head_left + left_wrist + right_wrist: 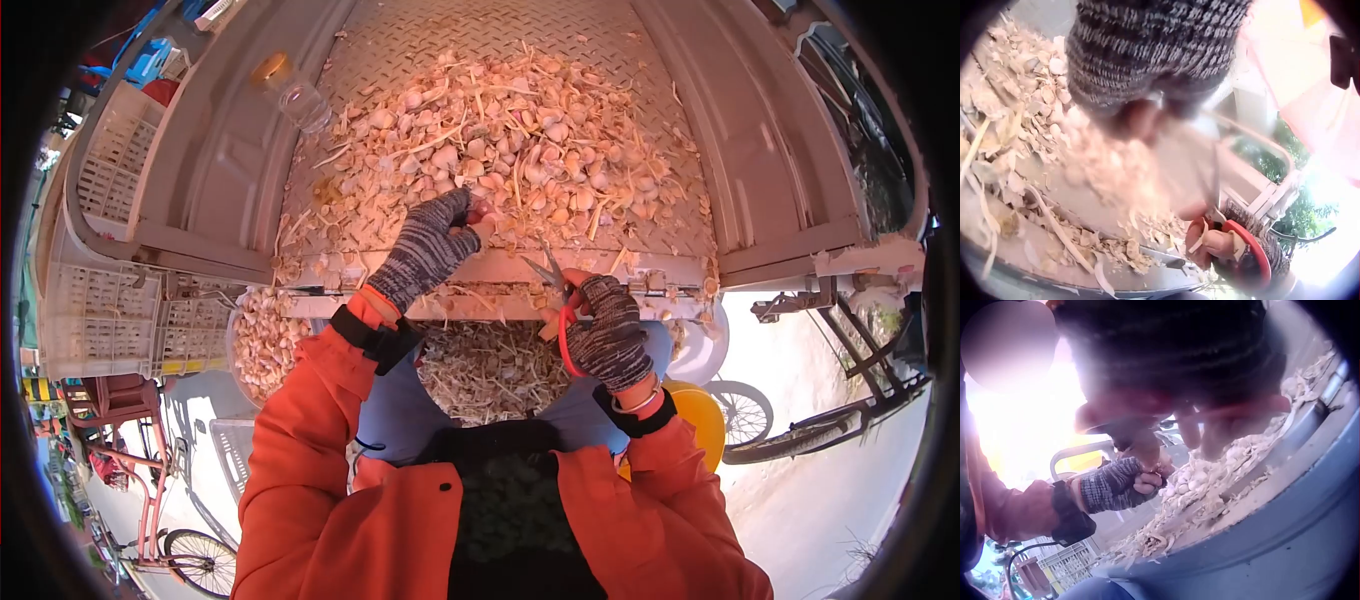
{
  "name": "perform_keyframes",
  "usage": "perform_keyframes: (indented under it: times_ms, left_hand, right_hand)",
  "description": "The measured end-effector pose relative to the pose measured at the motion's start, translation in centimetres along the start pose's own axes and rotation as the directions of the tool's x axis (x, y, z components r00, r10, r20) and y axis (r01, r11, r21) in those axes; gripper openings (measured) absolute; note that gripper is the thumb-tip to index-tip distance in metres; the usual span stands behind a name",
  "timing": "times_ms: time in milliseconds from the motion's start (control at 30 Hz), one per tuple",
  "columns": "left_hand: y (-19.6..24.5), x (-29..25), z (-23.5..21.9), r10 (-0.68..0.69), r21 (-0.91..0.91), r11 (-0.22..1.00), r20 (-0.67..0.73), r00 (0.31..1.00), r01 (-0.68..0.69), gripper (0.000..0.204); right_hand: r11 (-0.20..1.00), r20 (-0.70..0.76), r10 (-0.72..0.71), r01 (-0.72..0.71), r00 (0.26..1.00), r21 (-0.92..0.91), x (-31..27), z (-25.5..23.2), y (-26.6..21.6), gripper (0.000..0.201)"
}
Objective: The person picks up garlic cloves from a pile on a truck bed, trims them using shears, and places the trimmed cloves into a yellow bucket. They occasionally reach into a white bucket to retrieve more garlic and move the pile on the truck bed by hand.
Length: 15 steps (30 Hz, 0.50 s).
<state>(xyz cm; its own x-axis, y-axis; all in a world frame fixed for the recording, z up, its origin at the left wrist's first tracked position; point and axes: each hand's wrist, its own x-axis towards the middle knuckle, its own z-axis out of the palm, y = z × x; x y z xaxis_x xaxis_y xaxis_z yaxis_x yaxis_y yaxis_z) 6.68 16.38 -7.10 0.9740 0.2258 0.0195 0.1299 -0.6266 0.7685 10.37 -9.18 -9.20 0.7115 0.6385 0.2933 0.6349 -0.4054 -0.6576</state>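
Observation:
In the head view my left hand (430,245), in a grey-striped fingerless knit glove, is at the near edge of a heap of garlic (540,150) with its fingers curled around a pinkish garlic bulb (481,209), mostly hidden by them. The right wrist view shows this hand (1116,484) from the side, fingertips bunched together. To the right, my gloved right hand (612,335) grips red-handled scissors (566,345), their blades parted and pointing up and left. Pale bits of dry stem (1239,245) show by its fingers in the left wrist view.
The garlic lies on a metal truck bed (480,30) between side walls (230,140). A glass jar (300,100) stands at the left. Below the bed edge are a tub of cloves (262,345), trimmings (490,370) between the knees and a yellow bucket (700,420).

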Motion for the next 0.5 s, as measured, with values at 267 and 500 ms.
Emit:
perform_keyframes:
  times_ms: [267, 500]
  left_hand:
    - [2.3, -8.1, 2.4, -0.155, -0.808, 0.534, 0.195, 0.969, 0.248, 0.024]
    - [2.9, -11.0, 3.8, -0.133, -0.756, 0.602, 0.224, 0.965, 0.258, 0.021]
  right_hand:
    - [0.979, 0.189, 0.096, -0.127, 0.977, 0.157, -1.2, -0.7, -3.7, 0.027]
    - [0.339, 0.669, 0.18, -0.684, 0.721, 0.646, -5.2, -1.2, -3.9, 0.028]
